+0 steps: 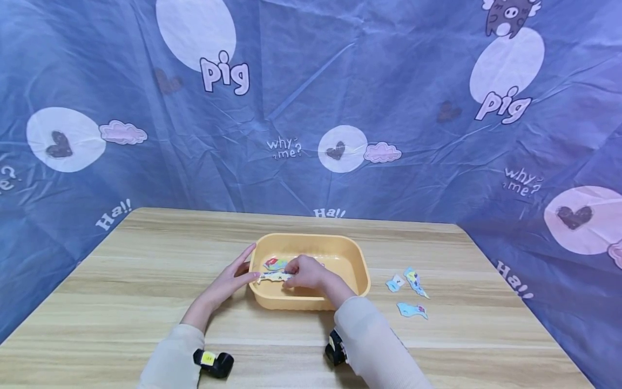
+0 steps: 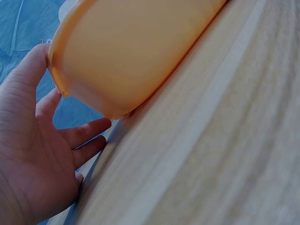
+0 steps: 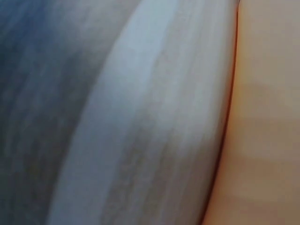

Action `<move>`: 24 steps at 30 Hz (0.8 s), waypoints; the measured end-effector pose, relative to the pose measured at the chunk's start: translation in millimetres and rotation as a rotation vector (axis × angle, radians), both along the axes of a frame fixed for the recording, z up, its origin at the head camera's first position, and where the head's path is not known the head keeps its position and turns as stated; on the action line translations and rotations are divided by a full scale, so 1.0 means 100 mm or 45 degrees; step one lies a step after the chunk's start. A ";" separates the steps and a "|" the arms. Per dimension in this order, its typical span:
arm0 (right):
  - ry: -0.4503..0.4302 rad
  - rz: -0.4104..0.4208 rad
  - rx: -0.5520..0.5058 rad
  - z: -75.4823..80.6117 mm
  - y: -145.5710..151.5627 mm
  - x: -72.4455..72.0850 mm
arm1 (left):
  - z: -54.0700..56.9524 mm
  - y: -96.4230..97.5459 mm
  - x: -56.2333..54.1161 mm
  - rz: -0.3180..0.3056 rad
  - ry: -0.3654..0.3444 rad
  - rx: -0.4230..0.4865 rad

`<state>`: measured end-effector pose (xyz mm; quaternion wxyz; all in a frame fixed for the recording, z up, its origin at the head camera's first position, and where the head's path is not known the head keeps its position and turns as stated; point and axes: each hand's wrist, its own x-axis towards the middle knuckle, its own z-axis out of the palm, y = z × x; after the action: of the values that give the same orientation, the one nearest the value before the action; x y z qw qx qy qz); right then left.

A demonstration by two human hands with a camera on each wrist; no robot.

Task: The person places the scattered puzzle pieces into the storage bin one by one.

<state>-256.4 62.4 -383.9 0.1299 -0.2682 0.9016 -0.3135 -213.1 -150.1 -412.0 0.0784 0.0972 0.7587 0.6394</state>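
An orange-yellow plastic basin (image 1: pixel 311 303) stands on the wooden table. My left hand (image 1: pixel 228 282) holds its left rim, thumb over the edge and forefinger at the outside; in the left wrist view the other fingers (image 2: pixel 89 132) spread loosely beside the wall. My right hand (image 1: pixel 309 272) reaches into the basin and pinches one end of a thin, pale speckled cutout piece (image 1: pixel 274 276). Behind it lies a red and green cutout piece (image 1: pixel 275 263). The right wrist view shows no hand, only blurred table and the basin's side (image 3: pixel 267 117).
Right of the basin, several flat blue cutout pieces lie on the table: a small one (image 1: pixel 395 283), a long pointed one (image 1: pixel 415 282) and one nearer the front (image 1: pixel 412 310). A blue printed cloth (image 1: pixel 291 183) hangs behind the table (image 1: pixel 146 302).
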 end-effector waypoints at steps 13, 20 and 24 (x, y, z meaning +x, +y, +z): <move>-0.063 0.007 -0.157 0.06 0.03 -0.01 | 0.00 0.01 0.00 0.005 -0.003 -0.001; -0.066 -0.011 -0.251 0.13 0.09 -0.03 | -0.01 0.00 0.00 -0.005 -0.005 0.006; -0.072 -0.009 -0.289 0.19 0.13 -0.06 | -0.02 0.00 0.00 -0.001 -0.004 -0.017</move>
<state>-262.5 74.9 -365.0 0.1229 -0.2690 0.8573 -0.4213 -213.2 -150.3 -413.8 0.0804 0.0961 0.7628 0.6344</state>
